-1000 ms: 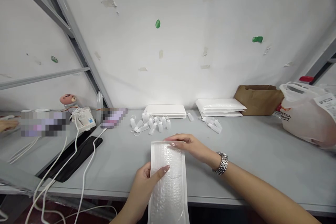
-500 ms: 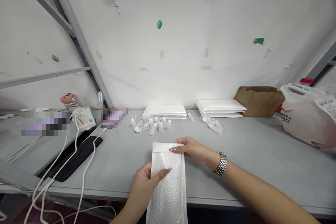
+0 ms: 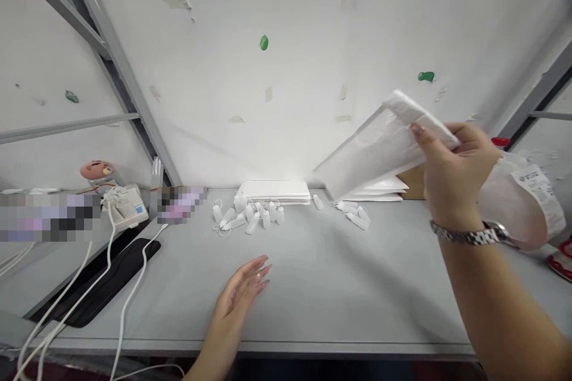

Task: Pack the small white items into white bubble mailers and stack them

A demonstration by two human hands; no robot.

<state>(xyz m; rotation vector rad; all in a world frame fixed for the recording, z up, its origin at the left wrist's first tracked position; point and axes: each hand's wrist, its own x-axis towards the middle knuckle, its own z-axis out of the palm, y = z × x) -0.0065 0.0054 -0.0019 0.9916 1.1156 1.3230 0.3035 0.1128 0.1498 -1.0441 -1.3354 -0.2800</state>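
Observation:
My right hand [image 3: 460, 161] pinches a white bubble mailer [image 3: 370, 152] by one end. The mailer hangs tilted in the air, its far end over a stack of white mailers [image 3: 379, 191] at the back right and partly hiding it. Nothing is in my left hand [image 3: 245, 287], whose fingers are slightly curled and apart above the grey table [image 3: 308, 286]. Several small translucent squeeze bottles [image 3: 252, 223] lie or stand in a group beyond it. A smaller cluster of such bottles [image 3: 357, 217] lies below the lifted mailer.
Another stack of white mailers [image 3: 277, 191] is against the wall. A brown paper bag [image 3: 412, 183] and a white plastic bag [image 3: 513, 202] stand at the right. On the left are white cables [image 3: 129, 297], a white power box [image 3: 129, 205] and a black strip [image 3: 107, 286].
The mailer has gone from in front of me up to the back right in my right hand. My left hand has let go of it. The view has shifted slightly.

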